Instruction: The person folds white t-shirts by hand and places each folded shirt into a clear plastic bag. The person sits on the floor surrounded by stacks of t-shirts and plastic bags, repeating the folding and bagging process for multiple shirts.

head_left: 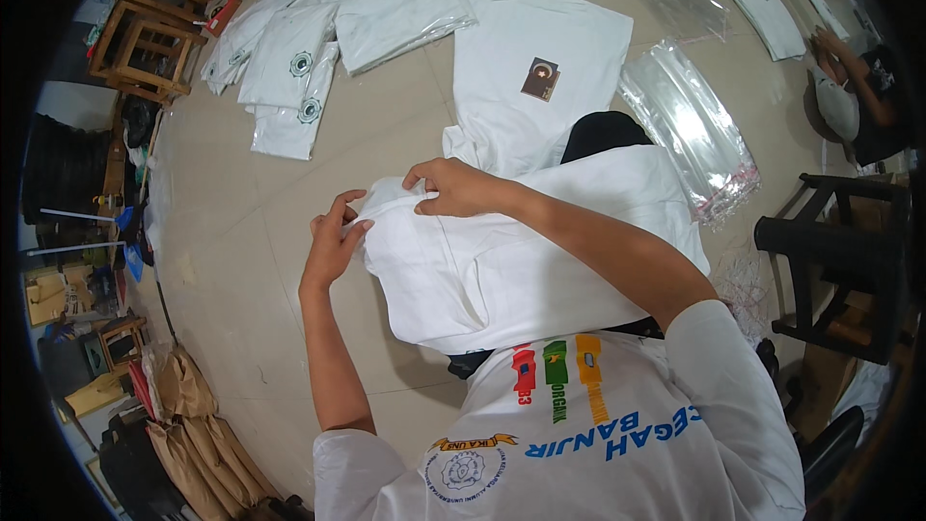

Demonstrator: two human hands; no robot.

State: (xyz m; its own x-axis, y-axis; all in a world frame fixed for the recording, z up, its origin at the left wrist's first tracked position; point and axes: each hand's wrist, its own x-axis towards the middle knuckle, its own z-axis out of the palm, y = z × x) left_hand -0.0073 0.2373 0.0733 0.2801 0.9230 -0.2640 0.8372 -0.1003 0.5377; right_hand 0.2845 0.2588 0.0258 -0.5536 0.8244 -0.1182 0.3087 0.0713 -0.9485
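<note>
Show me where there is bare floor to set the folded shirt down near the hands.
Bare tile lies left of the left hand, below the bagged shirts. A narrower strip runs between those and the flat shirt. Right of the right hand, clear bags and a stool crowd it.

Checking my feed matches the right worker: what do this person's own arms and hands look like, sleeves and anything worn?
Both forearms are bare. The left hand and right hand wear no gloves, and no rings or watch show. Each arm comes out of a short white sleeve of a white T-shirt printed with blue lettering, red, green and orange marks and a round emblem.
</note>
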